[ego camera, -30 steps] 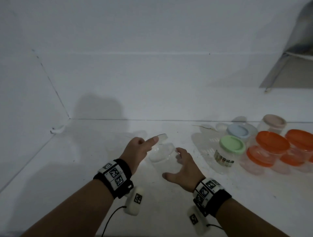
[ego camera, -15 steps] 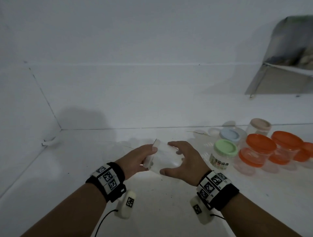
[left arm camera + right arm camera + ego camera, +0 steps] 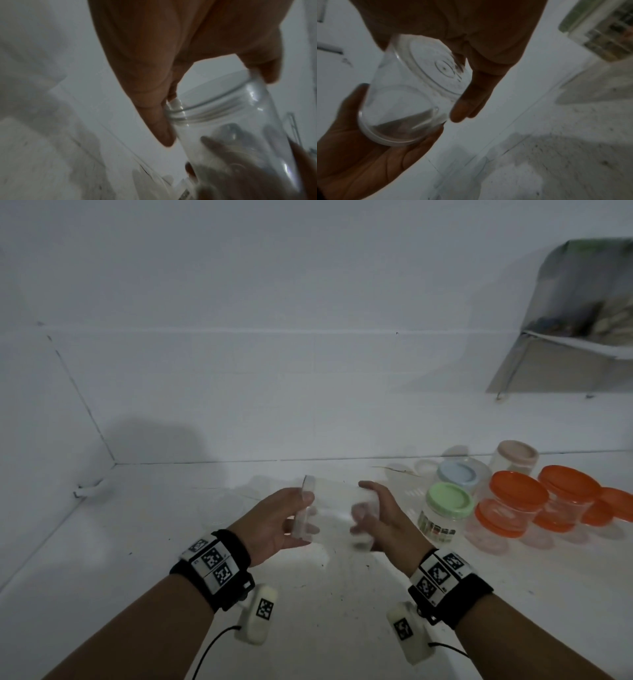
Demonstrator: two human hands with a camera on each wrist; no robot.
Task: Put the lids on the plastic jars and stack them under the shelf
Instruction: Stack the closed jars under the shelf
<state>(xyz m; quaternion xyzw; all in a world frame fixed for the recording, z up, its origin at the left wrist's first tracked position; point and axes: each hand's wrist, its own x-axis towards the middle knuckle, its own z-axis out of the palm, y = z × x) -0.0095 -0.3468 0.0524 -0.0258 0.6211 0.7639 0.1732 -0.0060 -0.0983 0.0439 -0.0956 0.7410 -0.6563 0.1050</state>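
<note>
Jar [image 3: 337,510] clear plastic, light, likely slippery; held sideways: right hand [image 3: 387,520] wraps base, left hand [image 3: 277,520] pinches lid [image 3: 303,513] at mouth. Grip walls, not lid rim.

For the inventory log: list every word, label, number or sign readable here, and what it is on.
No text can be read.
Green-lidded jar: printed label, too blurred.
Clear jar, base: moulded marks, illegible.
Wrist bands: black-and-white square codes, no letters.
</note>
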